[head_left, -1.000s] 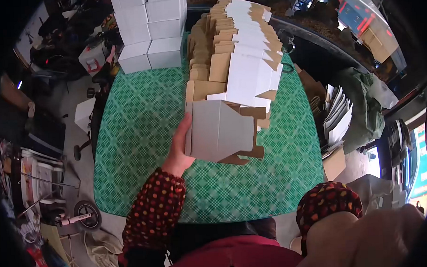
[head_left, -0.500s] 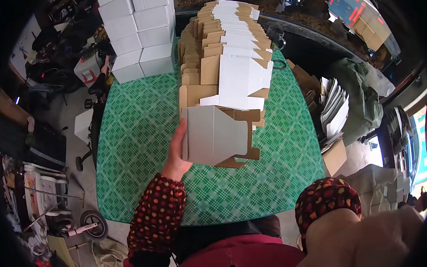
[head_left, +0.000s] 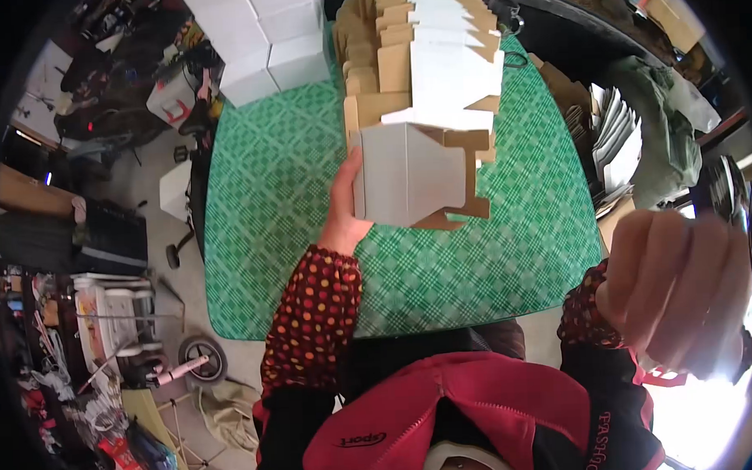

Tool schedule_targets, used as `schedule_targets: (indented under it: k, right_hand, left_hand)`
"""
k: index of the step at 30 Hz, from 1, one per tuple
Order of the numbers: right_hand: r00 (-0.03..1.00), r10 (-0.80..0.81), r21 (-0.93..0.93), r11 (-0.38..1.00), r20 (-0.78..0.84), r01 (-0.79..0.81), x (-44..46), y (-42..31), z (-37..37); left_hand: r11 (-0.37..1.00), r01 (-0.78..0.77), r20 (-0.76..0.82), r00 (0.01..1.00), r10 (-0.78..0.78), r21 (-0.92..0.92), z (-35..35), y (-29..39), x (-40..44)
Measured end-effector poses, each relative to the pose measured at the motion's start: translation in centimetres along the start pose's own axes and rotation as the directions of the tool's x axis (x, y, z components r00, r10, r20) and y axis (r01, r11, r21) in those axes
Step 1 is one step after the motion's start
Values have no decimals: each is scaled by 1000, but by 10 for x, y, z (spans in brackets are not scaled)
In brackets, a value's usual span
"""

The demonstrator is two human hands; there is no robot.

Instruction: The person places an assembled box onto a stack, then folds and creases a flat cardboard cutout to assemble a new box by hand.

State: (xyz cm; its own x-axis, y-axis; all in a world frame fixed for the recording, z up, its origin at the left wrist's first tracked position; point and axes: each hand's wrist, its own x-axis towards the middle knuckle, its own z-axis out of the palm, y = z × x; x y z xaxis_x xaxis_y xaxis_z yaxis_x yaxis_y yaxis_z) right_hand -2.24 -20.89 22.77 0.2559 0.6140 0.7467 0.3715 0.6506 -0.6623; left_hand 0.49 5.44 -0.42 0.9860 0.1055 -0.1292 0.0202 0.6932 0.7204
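Note:
A partly folded white carton (head_left: 411,176) with brown cardboard flaps standing out at its right end is in my left hand (head_left: 346,204). The fingers grip its left side, thumb along the near edge and the rest hidden behind. My right hand (head_left: 676,287) is raised close to the camera at the right, somewhat blurred, well apart from the carton. Its fingers are curled into a fist, and the palm side is hidden, so whatever it may hold does not show. Just beyond the carton lies a long overlapping row of flat unfolded carton blanks (head_left: 447,75), white and brown.
Finished white boxes (head_left: 299,62) are stacked at the table's far left. A green plaid cloth covers the table (head_left: 268,214). Several flat cardboard pieces (head_left: 617,144) and a grey-green sack (head_left: 658,142) stand to the right. On the left floor are a small wheel (head_left: 203,359) and clutter.
My right hand has risen from the lower right and now shows as a fist. The view has tilted downward, shifting the table up. My left hand keeps hold of the carton.

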Motion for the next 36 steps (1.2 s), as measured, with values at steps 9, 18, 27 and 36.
schedule_targets:
  k: [9,18,27,36]
  right_hand:
    - [867,-78,-441,881,-491,-170,-34,50,-20]
    - [952,300,-867,490,69,-92,-54,133,-30]
    - [818,567,-156,803,-99,-576,-135,235,-27]
    - [625,775,924,304,-99,-231,-196,245,-16]
  left_hand:
    - [981,46,136,991,-21,-190,-22,-11,3]
    - [993,-54,196,978,73,-104,-6,3,-2]
    - [871,-182,319,947,31,456,6,4,-13]
    - [793,-226,390,921,-16,565,28,-15,-27]
